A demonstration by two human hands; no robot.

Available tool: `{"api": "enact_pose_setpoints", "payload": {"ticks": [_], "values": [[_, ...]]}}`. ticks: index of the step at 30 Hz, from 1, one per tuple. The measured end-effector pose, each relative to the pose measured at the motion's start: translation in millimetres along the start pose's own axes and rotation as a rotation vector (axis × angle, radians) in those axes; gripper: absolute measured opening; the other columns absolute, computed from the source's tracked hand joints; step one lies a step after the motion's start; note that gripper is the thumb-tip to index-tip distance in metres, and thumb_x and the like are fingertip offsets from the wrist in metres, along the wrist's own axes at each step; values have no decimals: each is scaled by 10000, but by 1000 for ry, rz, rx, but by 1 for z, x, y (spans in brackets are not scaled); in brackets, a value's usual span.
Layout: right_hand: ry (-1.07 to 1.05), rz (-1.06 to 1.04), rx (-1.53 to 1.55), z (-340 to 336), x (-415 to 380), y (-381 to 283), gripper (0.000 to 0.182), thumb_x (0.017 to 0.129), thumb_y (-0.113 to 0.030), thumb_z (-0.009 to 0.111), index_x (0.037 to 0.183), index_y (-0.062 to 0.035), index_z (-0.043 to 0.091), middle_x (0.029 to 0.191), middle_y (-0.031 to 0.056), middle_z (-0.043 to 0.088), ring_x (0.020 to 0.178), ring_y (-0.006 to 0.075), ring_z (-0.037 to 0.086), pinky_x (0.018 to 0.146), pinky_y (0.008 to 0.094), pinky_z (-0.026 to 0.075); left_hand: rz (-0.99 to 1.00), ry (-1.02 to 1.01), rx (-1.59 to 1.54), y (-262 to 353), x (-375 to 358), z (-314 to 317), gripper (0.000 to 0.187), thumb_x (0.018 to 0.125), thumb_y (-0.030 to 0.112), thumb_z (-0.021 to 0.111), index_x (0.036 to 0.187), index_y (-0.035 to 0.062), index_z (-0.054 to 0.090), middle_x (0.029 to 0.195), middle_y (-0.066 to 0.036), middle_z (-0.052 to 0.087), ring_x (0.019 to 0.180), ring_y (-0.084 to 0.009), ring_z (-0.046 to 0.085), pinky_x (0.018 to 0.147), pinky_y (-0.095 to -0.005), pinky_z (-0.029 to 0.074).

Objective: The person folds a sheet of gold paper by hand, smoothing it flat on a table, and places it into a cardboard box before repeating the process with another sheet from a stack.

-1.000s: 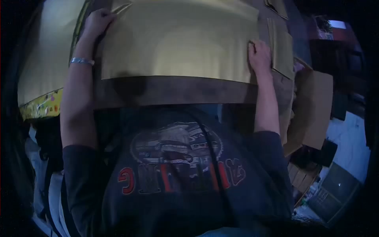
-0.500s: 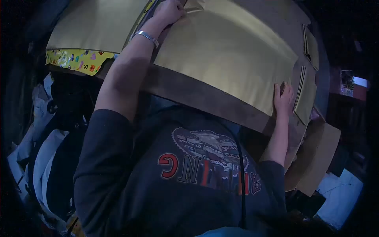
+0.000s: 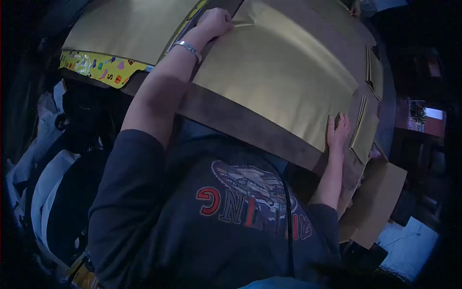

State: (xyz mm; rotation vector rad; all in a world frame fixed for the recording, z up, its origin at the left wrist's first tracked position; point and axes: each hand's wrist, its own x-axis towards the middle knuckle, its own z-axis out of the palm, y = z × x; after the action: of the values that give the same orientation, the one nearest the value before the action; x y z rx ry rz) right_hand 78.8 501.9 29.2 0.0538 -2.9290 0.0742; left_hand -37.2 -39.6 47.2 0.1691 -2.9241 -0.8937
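A large gold sheet (image 3: 274,72), perhaps paper, lies on the brown table (image 3: 231,111) in front of me. My left hand (image 3: 215,23) is closed at the sheet's far left corner, and small creases run from its fingers. At the sheet's near right corner rests my right hand (image 3: 339,132), its fingers stretched out and touching the edge. Just right of that hand is a stack of folded gold pieces (image 3: 364,130); a second stack (image 3: 374,72) lies farther away.
Another gold sheet (image 3: 125,26) lies at left above yellow printed wrapping (image 3: 103,70). An open cardboard box (image 3: 378,204) stands below the table's right end. Another person's hand (image 3: 355,8) shows dimly at the top right. White rolls or sheets (image 3: 48,185) stand at lower left.
The view has shifted slightly, so the table sits a little lower. Both hands stay at the same corners of the gold sheet. Another person's hand has come into view at the top right.
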Motion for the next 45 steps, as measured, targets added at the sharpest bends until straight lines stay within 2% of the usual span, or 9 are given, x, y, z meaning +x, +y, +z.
{"api": "enact_pose_setpoints", "payload": {"ticks": [8,10,15,19,22,33,37,41,45], "values": [[-23,8,-4,-3,-1,-3,610,933,-479,537,1368,-56,470,1442,204,395,1351,386,331,1113,489,286,2,-3,-11,6,-8,-2,267,766,231,717,1002,108,693,1025,-110,685,974,-300,658,837,-428,532],[5,-26,-10,-1,-1,-1,612,941,-482,516,1359,-37,474,1436,221,400,1348,393,332,1114,483,285,43,182,84,15,-17,3,250,812,202,666,1043,108,663,1043,-111,653,1013,-313,638,843,-444,524],[-34,6,-32,-8,-1,-9,604,931,-453,532,1353,-24,482,1434,224,399,1339,399,345,1114,489,276,480,179,32,74,-65,52,257,811,234,635,1048,136,632,1101,-84,591,1014,-292,588,870,-466,476],[-36,24,-23,-11,-3,-13,610,924,-466,529,1362,-44,480,1463,208,370,1365,385,318,1122,518,250,637,126,100,107,-100,88,373,867,362,611,1176,153,616,1328,-110,522,1288,-320,444,1029,-546,339],[-93,97,-39,-13,2,-28,645,943,-477,477,1416,-43,403,1504,200,323,1434,359,219,1137,591,161,609,-27,156,108,-98,88,471,918,421,536,1309,158,544,1451,-136,428,1369,-337,360,1072,-590,271],[-199,-176,120,20,138,-186,692,972,-439,389,1469,28,277,1572,195,191,1473,334,122,1180,524,124,560,-149,249,121,-99,82,525,929,413,535,1400,193,468,1533,-139,307,1432,-357,255,1090,-673,209],[-229,-312,158,28,162,-235,670,979,-445,379,1471,1,291,1580,164,189,1478,305,123,1181,523,129,604,-118,256,118,-95,83,639,894,422,571,1404,62,432,1505,-174,343,1410,-368,292,1064,-682,241],[-265,-318,123,28,171,-212,668,984,-441,366,1479,-2,273,1585,160,177,1478,299,123,1179,529,126,611,-172,268,121,-96,74,640,903,431,558,1413,69,420,1512,-171,327,1420,-365,270,1070,-674,235],[-223,-43,86,27,180,-126,664,986,-433,319,1499,-19,236,1593,148,157,1481,285,119,1181,510,138,569,-236,304,124,-96,75,633,933,437,510,1440,81,382,1549,-160,262,1447,-352,208,1100,-651,200]]}}
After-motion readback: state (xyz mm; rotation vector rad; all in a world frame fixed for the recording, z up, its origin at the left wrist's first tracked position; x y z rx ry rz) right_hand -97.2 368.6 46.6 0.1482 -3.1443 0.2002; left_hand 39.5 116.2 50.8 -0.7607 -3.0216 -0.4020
